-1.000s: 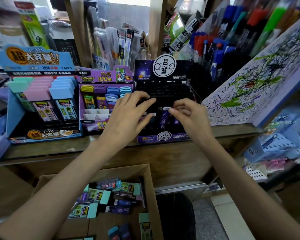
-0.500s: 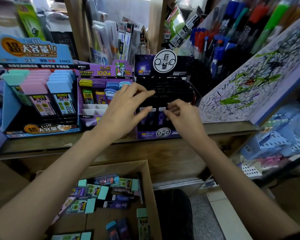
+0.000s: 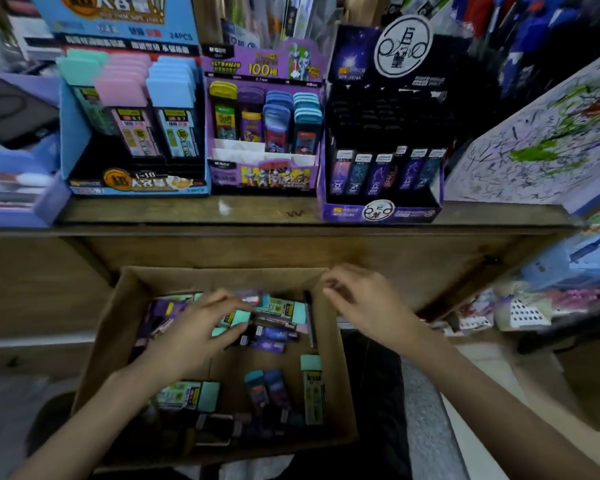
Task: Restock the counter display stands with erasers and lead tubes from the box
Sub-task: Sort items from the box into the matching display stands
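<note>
**Box.** We list one open cardboard box (image 3: pixel 123 318) at 6 o'clock, below the front edge of the tabletop (image 3: pixel 257 211).

**Contents.** We count lead tubes (image 3: pixel 274 334) lying loose and flat, some purple and some mint-capped. One heap lies toward the far wall and a second scatter toward the near wall. A single mint-capped tube (image 3: pixel 313 386) lies by itself near the right wall.

**Left hand** (image 3: pixel 194 330). We place it at 7 o'clock, inside the box, palm down. The fingers (image 3: pixel 222 304) are spread and bent over the far heap and touch it. Blur hides whether they grasp a tube, so we cannot tell.

**Right hand** (image 3: pixel 364 303). We place it at 5 o'clock, over the right rim of the box. The fingers (image 3: pixel 333 289) are loosely curled and released, with nothing in them.

**Stands.** We list three side by side on the tabletop:
- The blue stand (image 3: pixel 80 143) at 10 o'clock holds three rows of packs capped mint, pink and blue.
- The purple stand (image 3: pixel 264 65) at 12 o'clock holds four rows of capped tubes behind white dividers.
- The dark stand (image 3: pixel 381 213) at 1 o'clock holds a front row of upright purple tubes.

**Other.** We note a scribbled board (image 3: pixel 534 150) at 2 o'clock, tilted, just beside the dark stand.
</note>
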Action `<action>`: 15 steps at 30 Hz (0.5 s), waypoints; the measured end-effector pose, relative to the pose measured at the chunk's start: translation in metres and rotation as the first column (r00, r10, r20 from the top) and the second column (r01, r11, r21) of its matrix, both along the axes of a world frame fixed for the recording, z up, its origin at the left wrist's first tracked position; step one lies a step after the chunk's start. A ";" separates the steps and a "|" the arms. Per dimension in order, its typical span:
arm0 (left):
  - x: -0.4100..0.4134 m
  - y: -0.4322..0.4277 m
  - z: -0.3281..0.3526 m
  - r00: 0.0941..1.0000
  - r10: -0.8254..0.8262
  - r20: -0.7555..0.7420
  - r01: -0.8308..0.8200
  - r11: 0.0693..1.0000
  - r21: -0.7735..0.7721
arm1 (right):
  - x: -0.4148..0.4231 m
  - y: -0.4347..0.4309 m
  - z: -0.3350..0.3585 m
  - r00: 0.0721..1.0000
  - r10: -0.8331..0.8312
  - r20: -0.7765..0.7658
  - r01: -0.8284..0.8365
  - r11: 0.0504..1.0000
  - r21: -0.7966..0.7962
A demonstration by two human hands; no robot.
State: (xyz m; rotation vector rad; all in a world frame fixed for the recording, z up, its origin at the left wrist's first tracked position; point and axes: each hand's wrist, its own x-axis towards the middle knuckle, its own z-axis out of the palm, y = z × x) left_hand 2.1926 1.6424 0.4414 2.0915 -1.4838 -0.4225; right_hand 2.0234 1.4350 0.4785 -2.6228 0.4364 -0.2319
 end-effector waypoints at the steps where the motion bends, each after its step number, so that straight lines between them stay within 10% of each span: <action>1: 0.004 0.011 -0.013 0.998 0.026 -0.063 -0.023 0.998 0.054 | 0.005 0.006 -0.017 0.997 0.018 -0.078 -0.015 0.999 0.039; 7: 0.035 0.076 -0.084 0.969 0.142 -0.204 -0.057 0.925 0.375 | 0.033 0.058 -0.113 0.855 0.222 -0.470 -0.074 0.947 0.313; 15: 0.042 0.106 -0.133 0.997 -0.009 -0.072 0.047 0.835 0.548 | 0.053 0.107 -0.176 0.834 0.224 -0.504 -0.058 0.944 0.324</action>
